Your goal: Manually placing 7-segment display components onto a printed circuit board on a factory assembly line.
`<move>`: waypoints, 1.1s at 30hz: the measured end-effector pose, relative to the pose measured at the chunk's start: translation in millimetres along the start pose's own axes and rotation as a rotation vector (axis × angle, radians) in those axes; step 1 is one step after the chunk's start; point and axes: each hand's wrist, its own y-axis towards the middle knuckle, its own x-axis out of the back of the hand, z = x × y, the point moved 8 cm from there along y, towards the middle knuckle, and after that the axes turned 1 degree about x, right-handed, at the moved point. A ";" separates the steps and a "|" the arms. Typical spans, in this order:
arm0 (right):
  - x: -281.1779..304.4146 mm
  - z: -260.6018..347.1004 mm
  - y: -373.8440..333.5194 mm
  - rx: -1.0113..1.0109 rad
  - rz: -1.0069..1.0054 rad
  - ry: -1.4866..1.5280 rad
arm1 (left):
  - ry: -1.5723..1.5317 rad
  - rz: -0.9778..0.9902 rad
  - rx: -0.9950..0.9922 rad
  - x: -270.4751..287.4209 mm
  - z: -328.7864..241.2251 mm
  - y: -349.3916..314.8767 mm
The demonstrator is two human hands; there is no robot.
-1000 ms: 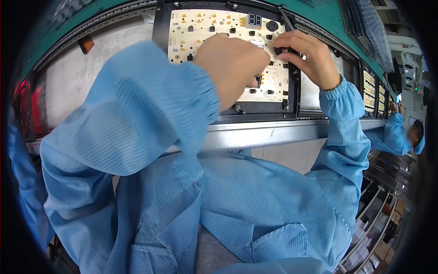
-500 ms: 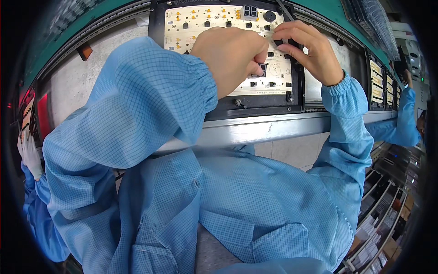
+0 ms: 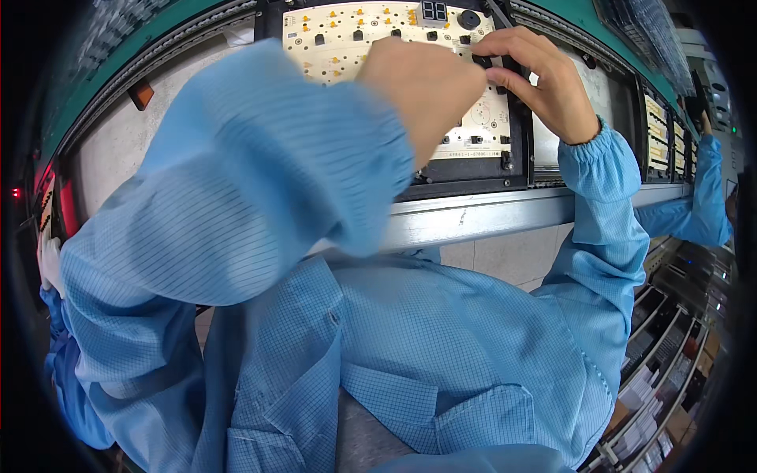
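Observation:
A cream circuit board lies in a black frame in front of me. Small yellow parts, black parts, a two-digit display and a round black buzzer stand on it. My left hand reaches across the middle of the board, smeared by motion, its fingertips hidden behind the hand. Close beside it, at the board's right edge, my right hand curls with thumb and fingertips around a small black part. I cannot make out its exact kind.
A metal rail runs along the near edge. More boards in frames stand at the right, near another person's blue sleeve. A gloved hand of someone else shows at far left. Racks hold items at lower right.
My left hand has moved up and right, from a small dark display low on the board toward my right hand. The right hand has stayed almost in place.

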 end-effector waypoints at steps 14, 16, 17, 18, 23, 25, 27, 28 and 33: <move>-1.7 -15.2 7.2 -0.230 0.179 -0.018 | -0.398 -0.022 0.172 14.4 35.4 -18.6; -1.9 -22.8 -0.3 -0.290 0.214 -0.034 | -0.363 -0.012 0.175 26.5 46.1 -21.6; 0.3 -22.4 0.8 -0.279 0.231 -0.049 | -0.294 -0.007 0.195 38.9 52.7 -25.8; 0.4 -22.4 2.2 -0.271 0.251 -0.065 | -0.298 -0.011 0.197 44.1 62.1 -30.3; 6.1 -25.7 7.8 -0.361 0.294 -0.042 | -0.278 -0.049 0.217 64.1 108.1 -51.8; 8.1 -25.9 11.5 -0.409 0.317 0.007 | -0.324 -0.071 0.222 70.7 113.2 -61.9; 3.2 -28.6 12.3 -0.413 0.343 0.015 | -0.312 -0.069 0.218 71.0 120.1 -76.8; -0.2 -30.0 12.7 -0.414 0.363 0.028 | -0.317 -0.063 0.222 68.8 125.2 -85.7; -1.0 -41.3 7.6 -0.485 0.394 0.062 | -0.350 0.014 0.267 91.5 134.7 -120.4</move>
